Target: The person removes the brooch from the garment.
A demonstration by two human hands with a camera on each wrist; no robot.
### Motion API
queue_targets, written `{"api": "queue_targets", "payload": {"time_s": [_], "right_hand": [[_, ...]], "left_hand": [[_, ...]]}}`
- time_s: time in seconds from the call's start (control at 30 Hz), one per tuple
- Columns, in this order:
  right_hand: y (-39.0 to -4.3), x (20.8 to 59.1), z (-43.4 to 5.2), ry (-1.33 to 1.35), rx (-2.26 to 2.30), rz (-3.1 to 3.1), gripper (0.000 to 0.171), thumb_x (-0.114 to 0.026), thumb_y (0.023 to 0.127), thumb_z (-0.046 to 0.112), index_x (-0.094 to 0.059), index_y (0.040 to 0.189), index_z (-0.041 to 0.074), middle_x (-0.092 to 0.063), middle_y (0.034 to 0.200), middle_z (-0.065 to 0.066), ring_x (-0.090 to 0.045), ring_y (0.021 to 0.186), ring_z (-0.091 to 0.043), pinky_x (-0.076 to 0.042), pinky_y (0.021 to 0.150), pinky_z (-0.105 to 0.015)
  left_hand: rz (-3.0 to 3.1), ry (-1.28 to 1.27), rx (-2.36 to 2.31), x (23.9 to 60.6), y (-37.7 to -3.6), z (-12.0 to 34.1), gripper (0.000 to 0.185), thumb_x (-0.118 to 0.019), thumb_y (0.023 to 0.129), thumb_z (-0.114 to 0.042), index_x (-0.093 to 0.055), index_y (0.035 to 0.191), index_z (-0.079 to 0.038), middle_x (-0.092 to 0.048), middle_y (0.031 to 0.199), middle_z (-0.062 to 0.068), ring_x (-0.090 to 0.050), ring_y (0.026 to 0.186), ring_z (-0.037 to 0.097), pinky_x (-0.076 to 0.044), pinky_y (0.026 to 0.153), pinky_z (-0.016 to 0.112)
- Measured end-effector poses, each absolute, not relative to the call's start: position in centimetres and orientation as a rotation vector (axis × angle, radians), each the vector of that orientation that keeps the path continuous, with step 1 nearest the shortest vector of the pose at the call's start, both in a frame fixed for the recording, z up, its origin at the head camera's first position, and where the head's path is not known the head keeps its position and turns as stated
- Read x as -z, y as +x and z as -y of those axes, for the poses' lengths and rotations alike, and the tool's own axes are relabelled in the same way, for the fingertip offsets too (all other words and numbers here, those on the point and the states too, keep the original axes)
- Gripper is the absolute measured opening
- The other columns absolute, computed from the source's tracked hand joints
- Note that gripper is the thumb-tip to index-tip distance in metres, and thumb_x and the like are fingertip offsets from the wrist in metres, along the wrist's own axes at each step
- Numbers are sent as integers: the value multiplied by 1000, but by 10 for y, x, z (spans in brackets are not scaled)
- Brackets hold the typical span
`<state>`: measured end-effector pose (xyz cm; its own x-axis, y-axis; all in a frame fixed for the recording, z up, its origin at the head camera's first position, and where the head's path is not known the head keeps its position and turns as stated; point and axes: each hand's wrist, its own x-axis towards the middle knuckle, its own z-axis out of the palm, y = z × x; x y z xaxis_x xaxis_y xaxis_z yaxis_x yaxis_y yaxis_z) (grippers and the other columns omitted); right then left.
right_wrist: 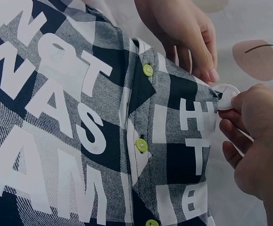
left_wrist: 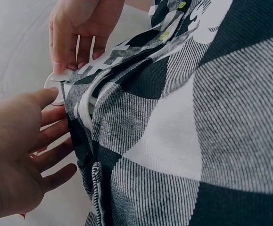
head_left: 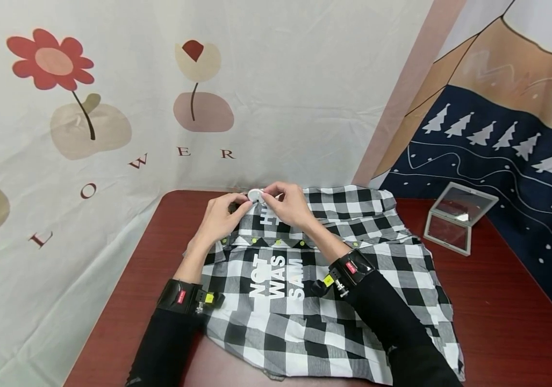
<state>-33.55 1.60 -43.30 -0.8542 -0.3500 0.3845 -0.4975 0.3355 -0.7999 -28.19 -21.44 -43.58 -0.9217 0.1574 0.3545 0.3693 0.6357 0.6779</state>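
Checked shirt (head_left: 334, 301) flat on worktop (head_left: 498, 301); soft, light, limp. Both grips closed: left hand (head_left: 220, 217) and right hand (head_left: 290, 207) pinching white disc (head_left: 255, 195) at collar edge. Likely rigid, small; best held by rim.

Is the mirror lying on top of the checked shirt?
No, the mirror stands open on the bare table to the right of the shirt, apart from it.

Checked shirt (head_left: 324, 301), white print at centre: "NOT WAS SAM"; collar end, 12 o'clock: "HI…", partly hidden. Wall cloth (head_left: 111, 107), 9 to 11 o'clock: letters "L O W E R".
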Motion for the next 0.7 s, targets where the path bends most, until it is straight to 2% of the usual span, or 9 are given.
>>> {"api": "queue_targets", "payload": {"time_s": [0.2,0.5,0.7], "right_hand": [[-335,433,-16,785,-1528,2433,14,-79,106,18,-86,108,6,-85,97,-11,-66,75,-16,-51,66,-21],[-334,434,-16,812,-1437,2413,14,-79,106,18,-86,109,6,-86,100,-10,-66,76,-14,-50,69,-20],[-333,435,-16,852,-1356,2392,12,-80,106,16,-86,109,5,-87,102,-11,-70,79,-19,-51,73,-22]], "left_hand": [[2581,-477,1129,439,-283,213,19,-77,110,-23,-84,119,-7,-83,121,14,-77,106,32,-62,94,54],[2540,-471,1074,443,-285,208,16,-77,109,-14,-84,118,-4,-82,115,17,-77,105,35,-62,95,54],[2510,-469,1059,445,-286,207,13,-78,107,-13,-85,115,-3,-83,112,18,-78,105,36,-62,95,55]]}}
